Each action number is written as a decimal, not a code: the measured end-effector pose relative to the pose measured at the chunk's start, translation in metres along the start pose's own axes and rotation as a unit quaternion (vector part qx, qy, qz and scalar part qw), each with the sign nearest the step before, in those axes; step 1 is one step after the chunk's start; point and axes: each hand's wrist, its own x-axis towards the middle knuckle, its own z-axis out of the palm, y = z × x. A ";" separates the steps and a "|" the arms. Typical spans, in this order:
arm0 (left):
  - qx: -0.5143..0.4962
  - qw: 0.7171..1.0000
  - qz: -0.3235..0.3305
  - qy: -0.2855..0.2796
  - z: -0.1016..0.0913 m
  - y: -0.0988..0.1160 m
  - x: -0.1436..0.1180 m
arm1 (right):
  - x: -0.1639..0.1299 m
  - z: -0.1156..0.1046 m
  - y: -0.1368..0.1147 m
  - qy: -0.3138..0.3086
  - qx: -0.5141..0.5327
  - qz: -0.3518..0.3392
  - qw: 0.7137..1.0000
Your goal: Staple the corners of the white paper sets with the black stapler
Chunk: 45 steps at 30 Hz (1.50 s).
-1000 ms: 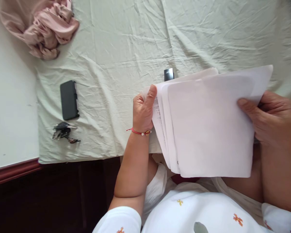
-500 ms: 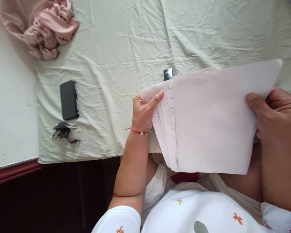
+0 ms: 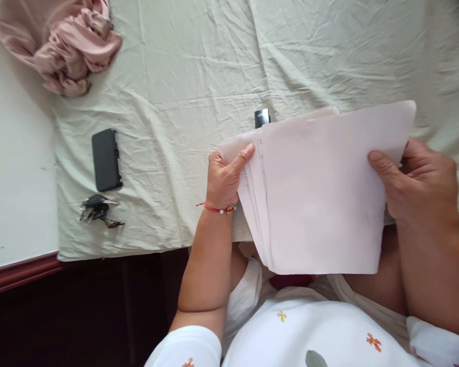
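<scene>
Hands, left (image 3: 225, 178) and right (image 3: 421, 186), grip closed on paper sheets (image 3: 321, 193) above wrinkled green tablecloth (image 3: 183, 76).

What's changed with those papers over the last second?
The right hand has slid the top sheet back leftward after pulling it right, recovering most of the printed pages beneath. The left hand keeps pinching the stack's left edge. Phone, keys and pink cloth lie as before.

We are seeing the phone (image 3: 106, 159) lying left of the papers (image 3: 321, 193), keys (image 3: 97, 210) just before it, cloth (image 3: 61, 46) behind.
</scene>
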 end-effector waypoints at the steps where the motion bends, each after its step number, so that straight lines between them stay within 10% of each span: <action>1: -0.003 1.000 0.000 -0.001 0.000 0.000 0.000 | -0.001 0.001 -0.001 -0.002 -0.015 0.004 1.000; 45: 0.038 0.999 0.026 0.003 0.001 0.001 -0.003 | -0.007 0.026 -0.029 -0.016 -0.016 -0.008 1.000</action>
